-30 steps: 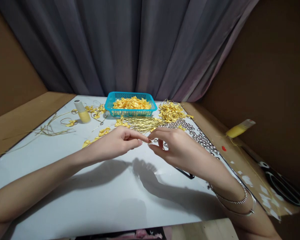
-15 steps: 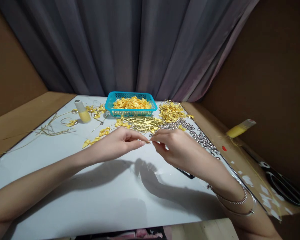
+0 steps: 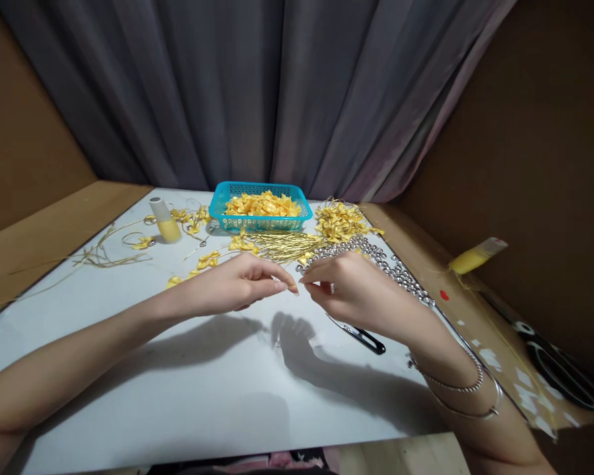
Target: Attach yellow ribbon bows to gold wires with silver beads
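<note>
My left hand [image 3: 247, 284] is over the middle of the white board, thumb and forefinger pressed together; what they pinch is too small to name. Facing it, fingertips a small gap away, my right hand [image 3: 354, 290] is closed in a pinch too, its contents hidden. A tiny silvery glint shows by its curled fingers. Beneath the right hand lies a slim tool with a black handle [image 3: 371, 340], its far part partly covered. Silver beads [image 3: 400, 274] are scattered just behind and beside that hand. Yellow ribbon bows [image 3: 208, 259] lie behind my left hand.
A blue basket [image 3: 261, 223] of yellow bows stands at the back, with gold cords [image 3: 287, 245] before it. Right of it is a heap of corded bows [image 3: 340, 221]. A glue bottle [image 3: 165, 221] stands left. Another bottle [image 3: 478, 256] and black scissors [image 3: 559, 369] are at far right.
My fingertips have drawn slightly apart, and the tiny item seen between them is no longer distinct. The right hand has shifted a little, uncovering more of the black-handled tool.
</note>
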`<state>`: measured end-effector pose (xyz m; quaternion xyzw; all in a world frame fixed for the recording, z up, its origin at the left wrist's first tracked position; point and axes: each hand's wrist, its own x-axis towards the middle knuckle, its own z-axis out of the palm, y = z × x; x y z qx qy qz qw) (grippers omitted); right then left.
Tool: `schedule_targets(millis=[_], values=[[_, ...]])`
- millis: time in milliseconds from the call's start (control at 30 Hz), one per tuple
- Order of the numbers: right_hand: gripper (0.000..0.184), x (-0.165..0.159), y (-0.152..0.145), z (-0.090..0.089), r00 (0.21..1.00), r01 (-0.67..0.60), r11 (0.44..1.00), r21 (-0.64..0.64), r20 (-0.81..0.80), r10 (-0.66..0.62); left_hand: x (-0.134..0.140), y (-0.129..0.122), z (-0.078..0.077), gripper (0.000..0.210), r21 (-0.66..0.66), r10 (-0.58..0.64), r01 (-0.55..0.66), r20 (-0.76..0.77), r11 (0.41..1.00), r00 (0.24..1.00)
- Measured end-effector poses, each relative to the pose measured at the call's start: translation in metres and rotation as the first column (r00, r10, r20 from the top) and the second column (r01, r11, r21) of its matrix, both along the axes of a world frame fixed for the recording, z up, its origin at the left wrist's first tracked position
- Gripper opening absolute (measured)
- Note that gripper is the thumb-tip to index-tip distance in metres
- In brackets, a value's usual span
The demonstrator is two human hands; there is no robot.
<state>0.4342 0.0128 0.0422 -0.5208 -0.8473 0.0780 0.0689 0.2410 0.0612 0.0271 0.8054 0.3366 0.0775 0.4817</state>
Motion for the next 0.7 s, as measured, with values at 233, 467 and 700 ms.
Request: schedule_targets(millis=[233, 467, 700], values=[[0.018, 0.000, 0.017, -0.014, 0.960, 0.065, 0.996, -0.056, 0.274, -0.048, 0.006, 0.014, -0.022, 0.030, 0.245, -0.087, 0.113, -0.115, 0.963, 0.990], [0.021, -0.002, 0.028, -0.027, 0.933, 0.018, 0.977, -0.212, 0.354, 0.059, -0.001, 0.025, -0.038, 0.034, 0.081, -0.211, 0.256, -0.358, 0.963, 0.909], [0.026, 0.039, 0.015, -0.024, 0.978, 0.070, 0.990, -0.124, 0.203, -0.044, -0.026, 0.024, -0.036, 0.032, 0.362, -0.107, 0.288, -0.446, 0.887, 0.889]])
